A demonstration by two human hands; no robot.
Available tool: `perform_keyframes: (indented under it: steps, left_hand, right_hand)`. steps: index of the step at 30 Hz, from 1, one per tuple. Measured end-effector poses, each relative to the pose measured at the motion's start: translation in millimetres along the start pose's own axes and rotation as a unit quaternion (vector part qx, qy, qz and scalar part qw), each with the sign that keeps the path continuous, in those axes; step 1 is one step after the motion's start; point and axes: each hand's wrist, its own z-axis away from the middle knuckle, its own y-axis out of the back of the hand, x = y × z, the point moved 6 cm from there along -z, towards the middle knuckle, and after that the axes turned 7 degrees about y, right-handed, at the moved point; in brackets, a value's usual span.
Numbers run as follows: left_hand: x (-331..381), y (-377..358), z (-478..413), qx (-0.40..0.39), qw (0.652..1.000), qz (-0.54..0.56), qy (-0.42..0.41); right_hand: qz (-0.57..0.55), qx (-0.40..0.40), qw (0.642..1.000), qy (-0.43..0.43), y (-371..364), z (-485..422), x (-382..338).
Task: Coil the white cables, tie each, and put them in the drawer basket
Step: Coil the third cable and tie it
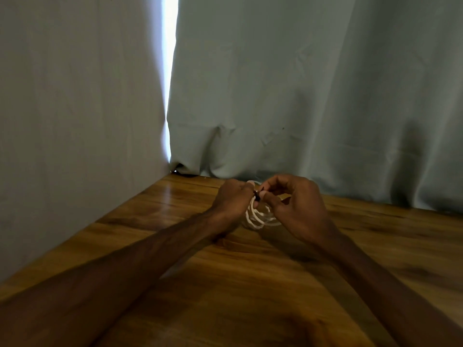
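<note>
White cable coil (259,219) held between two hands at the back of the table (250,284)

Head view. Both forearms reach forward across the wooden top and the hands meet close to its far edge. The white cable coil stands in several loops between them, its lower loops hanging just above or on the wood; which, I cannot tell. The left hand (231,199) is curled round the left side of the coil, fingers clenched on the loops with its back to the camera. The right hand (298,209) sits just to the right, thumb and forefinger pinching a small dark tie (256,194) at the top of the coil, the other fingers loosely bent behind it. The tie lies right between the two thumbs, touching the cable.

A pale curtain (313,96) hangs down to the far edge of the table, just behind the knuckles. A plain wall (75,108) runs along the left edge, well apart from the left arm, with a bright strip of light where it meets the curtain. Bare wood spreads between the forearms and to the right of the right arm
</note>
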Motion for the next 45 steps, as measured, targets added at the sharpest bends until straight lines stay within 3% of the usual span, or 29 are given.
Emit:
perform_keyframes:
  steps: [6,10,12,14,18,22,29,34,39,45]
  left_hand:
    - [5.8,2.5,0.9,0.012,1.000,0.003,-0.028]
    - [20.3,-2.5,8.3,-0.032,0.989,-0.119,-0.081]
    - [20.5,-3.0,13.6,-0.041,0.995,-0.067,-0.065]
    - [15.5,-2.4,14.9,-0.014,0.998,-0.026,-0.048]
    - [20.6,-1.9,23.6,0.082,0.985,-0.108,-0.111]
    - [24.4,5.2,20.1,0.161,0.967,-0.176,-0.087]
    - [12.8,12.7,6.6,0.162,0.958,-0.235,-0.041]
    - [17.9,-0.5,10.7,0.084,0.981,-0.143,-0.102]
    - [27.5,-10.8,21.1,0.071,0.982,-0.081,-0.154]
    - [28.0,-13.2,24.5,0.065,0.980,-0.075,-0.171]
  right_hand:
    - [0.025,-0.004,0.999,0.040,-0.4,1.1,-3.8]
    - [0.054,-0.001,0.996,0.069,0.1,1.0,-2.7]
    - [0.057,0.005,0.996,0.074,2.0,-0.1,-0.1]
    - [0.065,0.005,0.994,0.082,1.2,0.1,0.9]
    - [0.058,-0.009,0.995,0.082,-6.9,3.2,-4.7]
    - [0.047,-0.014,0.996,0.075,-12.3,3.8,-13.3]
    - [0.066,-0.015,0.994,0.087,-12.1,3.2,-20.7]
    - [-0.074,0.037,0.995,-0.057,1.5,-0.6,-0.6]
    - [-0.255,0.109,0.939,-0.203,15.5,2.7,13.2]
    - [-0.276,0.097,0.923,-0.251,18.3,3.1,11.5]
